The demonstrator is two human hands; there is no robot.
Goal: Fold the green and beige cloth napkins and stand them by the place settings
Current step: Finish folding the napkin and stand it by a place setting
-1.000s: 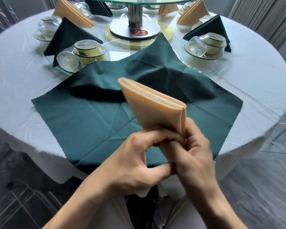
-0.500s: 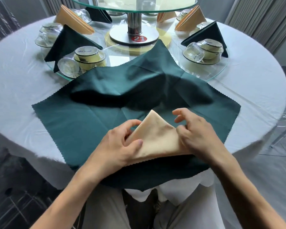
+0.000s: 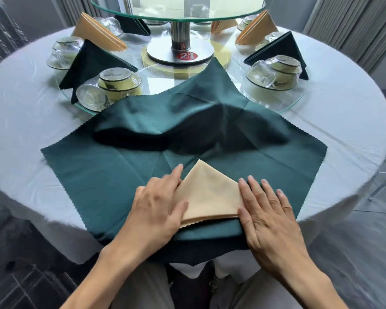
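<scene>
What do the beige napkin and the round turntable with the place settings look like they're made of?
The beige napkin looks like matte woven cloth, to judge by its soft folds and zigzag-cut edge. The turntable seems clear glass with a polished rim; the tablecloth shows through it.

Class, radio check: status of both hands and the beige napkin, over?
Left hand and right hand flat, pressing beige napkin. Triangle lying on spread green napkin, not stood. Nothing blocking.

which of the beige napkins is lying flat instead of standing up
The beige napkin between the left hand and right hand, flat on the green cloth; the other beige ones stand near the turntable.
</scene>
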